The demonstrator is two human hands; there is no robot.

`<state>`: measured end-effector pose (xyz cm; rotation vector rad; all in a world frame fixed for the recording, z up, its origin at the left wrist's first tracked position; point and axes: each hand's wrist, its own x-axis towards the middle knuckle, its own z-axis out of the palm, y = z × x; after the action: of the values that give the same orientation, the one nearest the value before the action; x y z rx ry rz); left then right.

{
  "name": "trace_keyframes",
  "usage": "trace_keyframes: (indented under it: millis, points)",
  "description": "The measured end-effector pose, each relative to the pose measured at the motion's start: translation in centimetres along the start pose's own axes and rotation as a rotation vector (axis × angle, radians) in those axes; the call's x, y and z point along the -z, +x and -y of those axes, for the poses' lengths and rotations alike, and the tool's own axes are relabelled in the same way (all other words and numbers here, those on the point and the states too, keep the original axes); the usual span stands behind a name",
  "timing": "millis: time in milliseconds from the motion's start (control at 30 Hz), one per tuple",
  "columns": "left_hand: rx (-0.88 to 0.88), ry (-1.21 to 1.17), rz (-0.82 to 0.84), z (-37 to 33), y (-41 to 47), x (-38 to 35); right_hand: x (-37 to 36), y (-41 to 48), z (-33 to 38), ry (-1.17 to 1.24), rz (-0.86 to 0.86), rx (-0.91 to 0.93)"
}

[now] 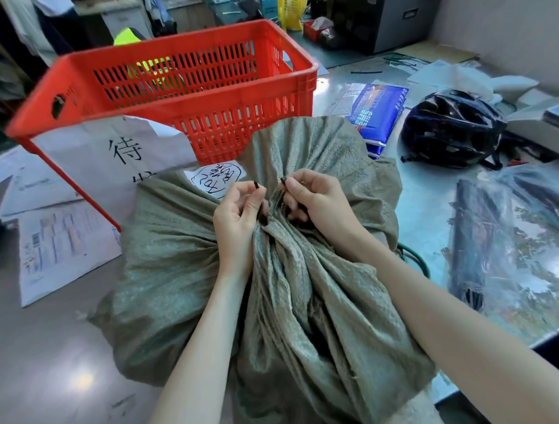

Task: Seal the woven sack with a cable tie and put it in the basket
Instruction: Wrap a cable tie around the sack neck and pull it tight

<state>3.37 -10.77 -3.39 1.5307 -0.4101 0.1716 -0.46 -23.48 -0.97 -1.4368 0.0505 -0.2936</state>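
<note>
A grey-green woven sack (178,264) lies on the table in front of me, its mouth bunched into a neck at the middle. A dark cable tie (261,209) runs around that neck. My left hand (236,217) pinches one end of the tie, and my right hand (316,203) pinches the other end. The two ends stick up a little apart, not joined. The red slotted basket (183,100) stands just behind the sack, at the upper left of centre, with a white paper sign on its front.
Printed papers (62,247) lie at the left. A blue packet (379,114) and a black helmet (450,130) sit at the right. A clear plastic bag (513,249) with dark contents lies at the right edge. Loose cable ties (399,60) lie far back on the table.
</note>
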Motion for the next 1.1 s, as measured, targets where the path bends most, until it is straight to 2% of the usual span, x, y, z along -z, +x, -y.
trace_keyframes:
  millis: [167, 433, 800, 1100]
  points:
    - [0.070, -0.108, -0.002, -0.3, -0.5, 0.1, 0.6, -0.1, 0.2, 0.110, 0.057, -0.055]
    - [0.085, -0.095, 0.127, -0.4, -0.3, 0.9, 1.1, 0.8, 0.5, 0.227, 0.149, -0.183]
    - [0.075, -0.077, 0.055, -0.3, -0.9, 0.7, 1.1, 0.6, 0.3, 0.225, 0.099, -0.167]
    - [0.081, -0.088, 0.026, -0.4, -1.0, 0.6, 1.3, 0.7, 0.5, 0.263, 0.125, -0.203]
